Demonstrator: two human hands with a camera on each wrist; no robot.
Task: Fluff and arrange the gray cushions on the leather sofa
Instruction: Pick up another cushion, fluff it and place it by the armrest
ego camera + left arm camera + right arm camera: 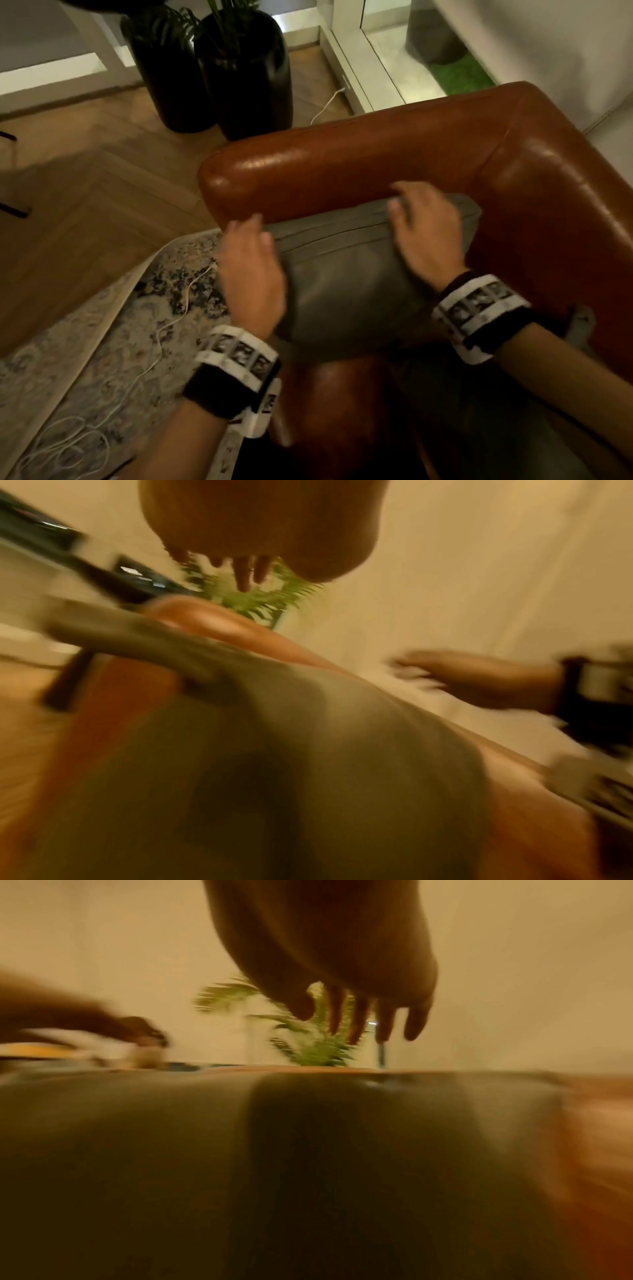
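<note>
gray cushion (346, 284) sits between both hands (left hand (251, 274), right hand (423, 236)), fingers straight, nothing gripped.

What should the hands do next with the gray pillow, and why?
Probably pat in from both sides to plump it. The gray cushion leans against the brown sofa arm, the left hand is at its left edge and the right hand over its top right, both with straight fingers and gripping nothing. The wrist views suggest the hands are just above the fabric.
</note>
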